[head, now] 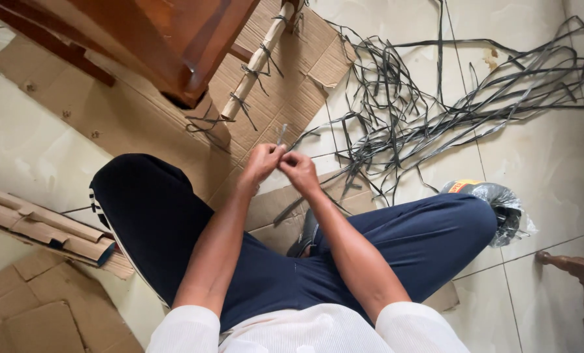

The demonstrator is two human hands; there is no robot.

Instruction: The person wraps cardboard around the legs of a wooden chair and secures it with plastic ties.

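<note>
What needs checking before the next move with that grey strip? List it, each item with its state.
1. Left hand pinches the grey strip: ok, its end stands up between the fingertips.
2. Right hand on the same strip: cannot tell, the fingers hide the contact.
3. Both hands close together, in front of the knees: ok.
4. Spare strips within view: ok, the loose pile of strips lies on the tiled floor to the right.
5. Wooden rod with strips tied round it lies on the cardboard sheet: ok.
6. Strip free of the pile's tangle: cannot tell.
</note>
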